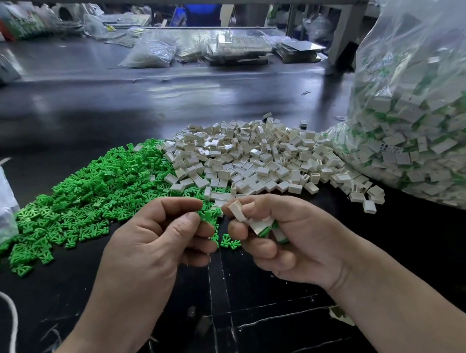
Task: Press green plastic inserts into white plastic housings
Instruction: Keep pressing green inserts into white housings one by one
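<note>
A single wide-angle view, worn on the head, faces forward and down across the table (89,109). It sits close over the left hand (159,245) and right hand (297,243), low at centre. Inserts (95,197) and housings (252,158) lie just beyond; a bag (425,107) fills the right edge.

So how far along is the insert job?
Done: bag on the right full of white-and-green pieces, a few more tucked in the right hand. In hand: left hand pinches a green insert, right hand holds a white housing. Left: large loose green pile, white pile.
</note>
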The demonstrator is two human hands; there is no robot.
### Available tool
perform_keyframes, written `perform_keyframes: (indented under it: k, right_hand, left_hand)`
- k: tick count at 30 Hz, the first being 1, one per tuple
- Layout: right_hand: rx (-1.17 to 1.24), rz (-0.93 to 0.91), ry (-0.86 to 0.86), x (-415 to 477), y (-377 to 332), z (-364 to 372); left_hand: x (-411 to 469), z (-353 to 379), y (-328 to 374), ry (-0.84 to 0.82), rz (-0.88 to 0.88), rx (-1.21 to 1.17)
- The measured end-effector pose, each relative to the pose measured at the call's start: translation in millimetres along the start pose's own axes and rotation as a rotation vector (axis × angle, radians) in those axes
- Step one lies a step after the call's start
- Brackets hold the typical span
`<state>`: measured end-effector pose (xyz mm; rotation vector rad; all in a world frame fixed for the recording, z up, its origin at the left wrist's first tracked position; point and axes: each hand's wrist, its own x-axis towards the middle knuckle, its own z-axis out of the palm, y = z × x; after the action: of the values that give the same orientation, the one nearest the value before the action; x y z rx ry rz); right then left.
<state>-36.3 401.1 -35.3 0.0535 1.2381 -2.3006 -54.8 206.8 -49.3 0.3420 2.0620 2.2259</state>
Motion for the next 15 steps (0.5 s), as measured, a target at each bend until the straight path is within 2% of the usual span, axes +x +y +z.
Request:
perform_keyframes:
  k: [15]
  right_hand:
    - [-0.237, -0.138, 0.084, -4.2, 2.9, 8.0]
  left_hand:
    - [-7.5, 4.9, 6.2, 0.001, 0.075, 0.011]
